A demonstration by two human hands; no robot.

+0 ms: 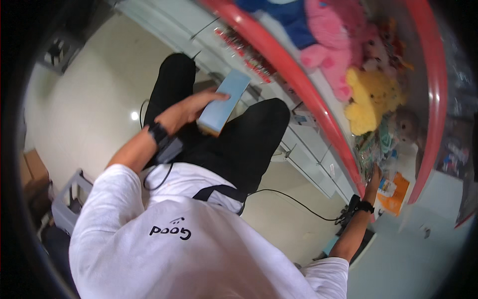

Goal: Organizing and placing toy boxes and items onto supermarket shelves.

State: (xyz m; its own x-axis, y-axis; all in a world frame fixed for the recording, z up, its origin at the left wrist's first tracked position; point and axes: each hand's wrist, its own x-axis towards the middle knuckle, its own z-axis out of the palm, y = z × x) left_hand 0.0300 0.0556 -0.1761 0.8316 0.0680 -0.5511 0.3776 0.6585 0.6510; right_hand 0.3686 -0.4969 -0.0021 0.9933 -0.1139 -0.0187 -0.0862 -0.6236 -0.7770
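My left hand (199, 103) is closed around a flat, light blue box (225, 102), its thumb lying across the top face. The box is tilted above my lap, and a yellow-orange edge shows along its lower side. Far to the right, my right hand (374, 175) reaches in among small clear plastic packets (367, 153) beside the red-edged display. Its fingers are small and blurred there, so whether they grip anything does not show. Close by that hand lies an orange packet (397, 195) with a whitish label.
Plush toys, including a pink one (332, 47) and a yellow one (371, 99), lie behind the curved red rim (294, 79). White drawers (306, 159) stand below it. A black cable (294, 200) crosses near my leg. A grey plastic stool (69, 202) is at my left.
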